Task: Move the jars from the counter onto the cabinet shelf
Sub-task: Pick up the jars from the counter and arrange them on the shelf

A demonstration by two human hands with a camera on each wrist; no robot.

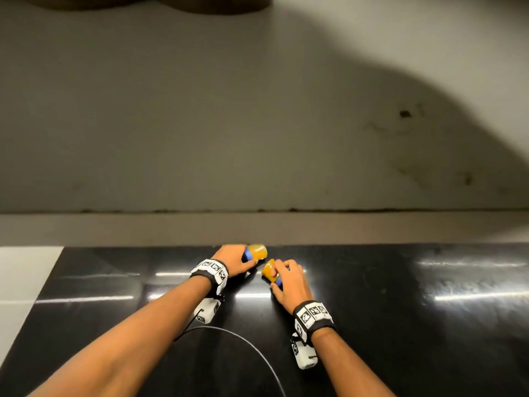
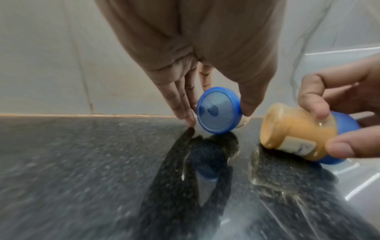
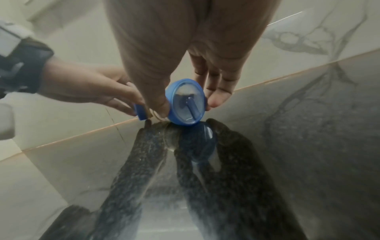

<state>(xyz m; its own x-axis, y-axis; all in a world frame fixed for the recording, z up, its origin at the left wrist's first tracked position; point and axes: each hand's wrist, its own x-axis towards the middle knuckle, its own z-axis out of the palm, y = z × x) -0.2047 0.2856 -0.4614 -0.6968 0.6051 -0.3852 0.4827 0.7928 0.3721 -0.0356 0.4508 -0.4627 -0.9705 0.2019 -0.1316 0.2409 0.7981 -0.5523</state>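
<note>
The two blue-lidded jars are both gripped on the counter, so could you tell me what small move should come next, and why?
Probably lift both jars straight up. The left hand grips one tilted jar, the right hand grips the other jar, and both still touch the black counter.

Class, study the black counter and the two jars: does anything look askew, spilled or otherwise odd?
Both blue-lidded jars of orange paste are tipped on their sides, not upright: one in the left hand (), one in the right hand (), low over the glossy black counter. No spill shows; lids are on.
</note>
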